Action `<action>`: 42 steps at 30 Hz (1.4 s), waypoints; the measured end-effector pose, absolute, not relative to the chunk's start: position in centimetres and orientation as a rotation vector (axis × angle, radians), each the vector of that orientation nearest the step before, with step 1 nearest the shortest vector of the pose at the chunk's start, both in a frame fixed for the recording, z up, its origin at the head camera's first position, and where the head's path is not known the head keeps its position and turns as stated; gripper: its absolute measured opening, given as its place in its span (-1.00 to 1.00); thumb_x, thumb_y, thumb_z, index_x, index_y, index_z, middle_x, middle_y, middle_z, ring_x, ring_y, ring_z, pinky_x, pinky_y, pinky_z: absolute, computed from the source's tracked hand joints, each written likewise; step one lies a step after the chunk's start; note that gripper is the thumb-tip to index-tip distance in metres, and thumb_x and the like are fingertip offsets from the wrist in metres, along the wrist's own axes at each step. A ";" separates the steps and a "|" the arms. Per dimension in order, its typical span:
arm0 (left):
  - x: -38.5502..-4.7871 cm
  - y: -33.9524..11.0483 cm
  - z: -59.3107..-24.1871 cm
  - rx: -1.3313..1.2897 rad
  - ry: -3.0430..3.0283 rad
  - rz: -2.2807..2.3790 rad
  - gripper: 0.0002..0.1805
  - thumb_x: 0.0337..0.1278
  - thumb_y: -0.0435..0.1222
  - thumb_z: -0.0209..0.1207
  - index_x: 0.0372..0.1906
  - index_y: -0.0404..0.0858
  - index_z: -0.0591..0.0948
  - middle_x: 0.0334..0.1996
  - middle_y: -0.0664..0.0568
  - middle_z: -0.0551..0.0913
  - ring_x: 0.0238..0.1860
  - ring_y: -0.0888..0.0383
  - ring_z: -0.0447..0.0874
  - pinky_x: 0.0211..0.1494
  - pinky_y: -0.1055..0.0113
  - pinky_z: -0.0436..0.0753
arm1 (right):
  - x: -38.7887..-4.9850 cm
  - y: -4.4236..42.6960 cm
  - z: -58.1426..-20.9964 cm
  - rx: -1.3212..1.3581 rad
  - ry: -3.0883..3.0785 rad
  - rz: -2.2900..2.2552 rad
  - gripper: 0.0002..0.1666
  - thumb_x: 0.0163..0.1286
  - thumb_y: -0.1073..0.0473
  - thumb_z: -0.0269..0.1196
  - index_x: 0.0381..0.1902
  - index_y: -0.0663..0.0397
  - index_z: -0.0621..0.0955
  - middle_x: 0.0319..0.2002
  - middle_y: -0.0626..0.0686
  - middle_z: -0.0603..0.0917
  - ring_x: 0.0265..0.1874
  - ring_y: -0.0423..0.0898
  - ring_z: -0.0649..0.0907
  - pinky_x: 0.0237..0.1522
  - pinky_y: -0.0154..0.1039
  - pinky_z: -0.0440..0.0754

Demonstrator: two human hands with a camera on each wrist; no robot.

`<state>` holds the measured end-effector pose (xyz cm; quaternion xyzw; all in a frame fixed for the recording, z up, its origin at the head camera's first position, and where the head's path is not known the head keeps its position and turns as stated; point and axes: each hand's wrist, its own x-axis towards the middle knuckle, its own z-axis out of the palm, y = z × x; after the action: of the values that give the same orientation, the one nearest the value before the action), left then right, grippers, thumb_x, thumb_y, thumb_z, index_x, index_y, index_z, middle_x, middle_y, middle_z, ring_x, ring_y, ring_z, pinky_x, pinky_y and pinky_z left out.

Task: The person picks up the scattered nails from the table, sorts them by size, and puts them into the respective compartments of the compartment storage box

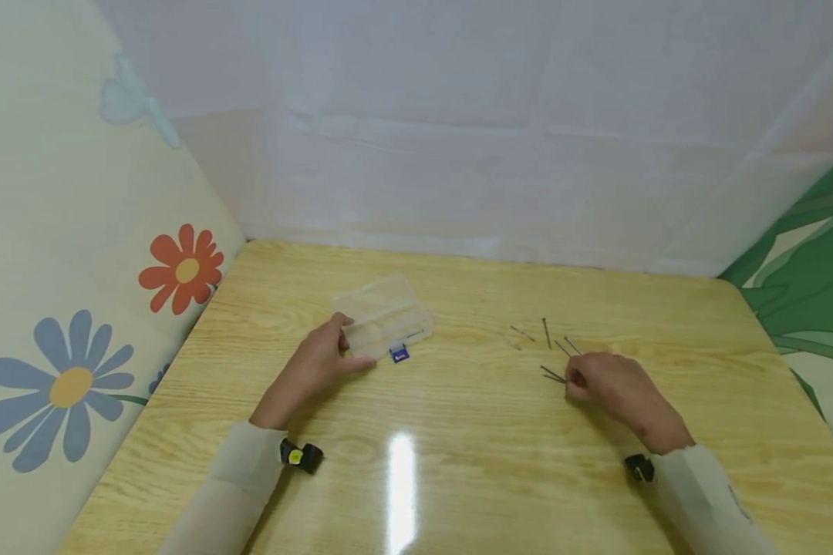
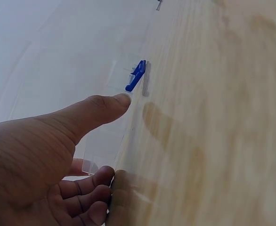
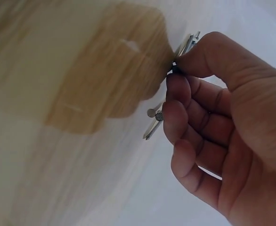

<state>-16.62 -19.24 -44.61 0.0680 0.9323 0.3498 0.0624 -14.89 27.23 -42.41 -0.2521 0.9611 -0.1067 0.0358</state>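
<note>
A clear plastic box (image 1: 382,312) with a blue latch (image 1: 399,353) at its front edge lies on the table. My left hand (image 1: 322,351) grips the box's left end, thumb along the front side and fingers curled at the corner. The blue latch (image 2: 137,76) is just beyond the thumb tip in the left wrist view. To the right, my right hand (image 1: 611,385) pinches nails (image 1: 552,375) between thumb and forefinger; its fingertips partly hide them. More nails (image 3: 154,123) lie beside the curled fingers. Another nail (image 1: 546,333) lies farther back.
A small thin metal piece (image 1: 523,333) lies left of the nails, its kind too small to tell. The wooden table (image 1: 486,447) meets a white sheet (image 1: 416,185) at the back. Flower-patterned panels (image 1: 97,254) flank the table.
</note>
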 end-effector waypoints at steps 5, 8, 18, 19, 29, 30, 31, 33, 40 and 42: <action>-16.5 -19.1 -44.5 0.204 2.817 1.064 -0.13 0.09 -0.05 0.52 0.35 -0.42 0.37 -0.22 -0.10 0.55 -0.26 0.00 0.52 -0.16 0.11 0.54 | -15.0 27.4 -42.6 -0.805 2.945 -0.312 -0.85 0.13 0.27 0.32 -0.48 -0.12 0.59 -0.55 -0.22 0.49 -0.55 -0.23 0.42 -0.50 -0.20 0.45; -16.6 -19.1 -44.6 0.201 2.820 1.060 -0.13 0.09 -0.05 0.52 0.35 -0.42 0.37 -0.22 -0.10 0.56 -0.26 0.00 0.53 -0.15 0.11 0.55 | -15.1 27.5 -42.7 -0.829 2.940 -0.313 -0.84 0.11 0.27 0.33 -0.49 -0.12 0.58 -0.56 -0.23 0.48 -0.56 -0.23 0.42 -0.50 -0.20 0.44; -16.7 -19.2 -44.6 0.200 2.818 1.062 -0.13 0.07 -0.04 0.53 0.33 -0.41 0.38 -0.23 -0.10 0.55 -0.28 0.00 0.52 -0.16 0.10 0.55 | -15.0 27.5 -42.4 -0.842 2.925 -0.345 -0.86 0.10 0.24 0.32 -0.49 -0.14 0.58 -0.56 -0.24 0.45 -0.55 -0.24 0.40 -0.51 -0.21 0.40; -16.7 -19.2 -44.6 0.201 2.816 1.062 -0.13 0.07 -0.05 0.53 0.32 -0.41 0.38 -0.23 -0.10 0.55 -0.28 0.00 0.52 -0.16 0.10 0.54 | -15.0 27.5 -42.3 -0.841 2.923 -0.350 -0.85 0.10 0.24 0.33 -0.48 -0.15 0.58 -0.56 -0.24 0.44 -0.55 -0.24 0.39 -0.51 -0.22 0.40; -16.8 -19.3 -44.6 0.202 2.812 1.061 -0.12 0.07 -0.06 0.54 0.33 -0.44 0.36 -0.26 -0.10 0.55 -0.31 0.01 0.50 -0.18 0.11 0.53 | -15.3 25.8 -41.5 -0.934 2.904 -0.422 -0.76 0.10 0.34 0.27 -0.49 -0.18 0.55 -0.58 -0.25 0.41 -0.57 -0.28 0.37 -0.52 -0.28 0.38; -16.9 -19.3 -44.6 0.200 2.814 1.059 -0.12 0.07 -0.06 0.54 0.33 -0.44 0.36 -0.26 -0.10 0.54 -0.31 0.01 0.49 -0.18 0.12 0.52 | -15.4 25.5 -41.5 -0.950 2.900 -0.427 -0.76 0.09 0.35 0.26 -0.49 -0.17 0.56 -0.57 -0.25 0.42 -0.57 -0.28 0.38 -0.51 -0.28 0.40; -16.9 -19.3 -44.6 0.199 2.815 1.057 -0.12 0.07 -0.07 0.54 0.33 -0.44 0.36 -0.26 -0.10 0.54 -0.31 0.01 0.49 -0.18 0.12 0.52 | -15.5 25.3 -41.4 -0.958 2.897 -0.427 -0.76 0.09 0.35 0.25 -0.48 -0.17 0.56 -0.57 -0.25 0.42 -0.57 -0.28 0.38 -0.50 -0.29 0.41; -16.9 -19.3 -44.6 0.201 2.815 1.055 -0.11 0.07 -0.07 0.54 0.33 -0.44 0.36 -0.26 -0.10 0.54 -0.31 0.01 0.49 -0.18 0.12 0.52 | -15.8 24.7 -41.4 -0.975 2.888 -0.430 -0.78 0.12 0.35 0.26 -0.47 -0.15 0.58 -0.57 -0.25 0.44 -0.57 -0.28 0.39 -0.50 -0.28 0.42; -16.8 -19.3 -44.5 0.203 2.808 1.059 -0.13 0.08 -0.07 0.53 0.33 -0.43 0.36 -0.26 -0.10 0.54 -0.31 0.01 0.49 -0.18 0.11 0.52 | -16.8 22.8 -41.5 -1.005 2.850 -0.499 -0.83 0.23 0.31 0.29 -0.41 -0.12 0.60 -0.54 -0.24 0.46 -0.55 -0.27 0.41 -0.46 -0.27 0.45; -16.9 -19.3 -44.6 0.205 2.807 1.059 -0.13 0.08 -0.07 0.53 0.33 -0.43 0.36 -0.26 -0.10 0.53 -0.31 0.01 0.48 -0.18 0.11 0.51 | -17.1 22.2 -41.5 -1.017 2.830 -0.543 -0.82 0.26 0.31 0.27 -0.41 -0.14 0.60 -0.54 -0.24 0.47 -0.55 -0.28 0.41 -0.45 -0.27 0.45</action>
<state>-16.86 -19.27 -44.56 0.0679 0.9313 0.3515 0.0674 -17.07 22.19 -41.49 -0.3325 0.9252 -0.1776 0.0429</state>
